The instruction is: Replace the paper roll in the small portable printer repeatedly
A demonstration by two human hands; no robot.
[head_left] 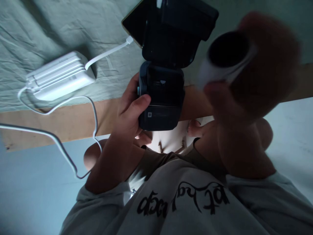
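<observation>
The small dark label printer (pixel 161 98) sits upright in the left hand (pixel 130 112), held just above the person's lap and over the wooden edge (pixel 63 122) of the bed. The left grip is closed on it: the thumb (pixel 137 104) lies across the front face near a small white mark, while the other fingers wrap behind the left side. Its lid (pixel 171 39) stands open, tilted up and away, and part of a darker flat piece shows behind it at the top.

The right hand (pixel 256 71) is raised close to the camera and blurred. Its grip is closed around a roll of white paper (pixel 226 55), whose dark hollow core faces the lens. The roll is to the right of the printer's open lid, apart from it.

On the pale green sheet (pixel 49 29) to the left lies a white power bank (pixel 60 76), with a white cable (pixel 107 52) running from it towards the flat dark piece and another cable (pixel 61 143) looping down past the left forearm.
</observation>
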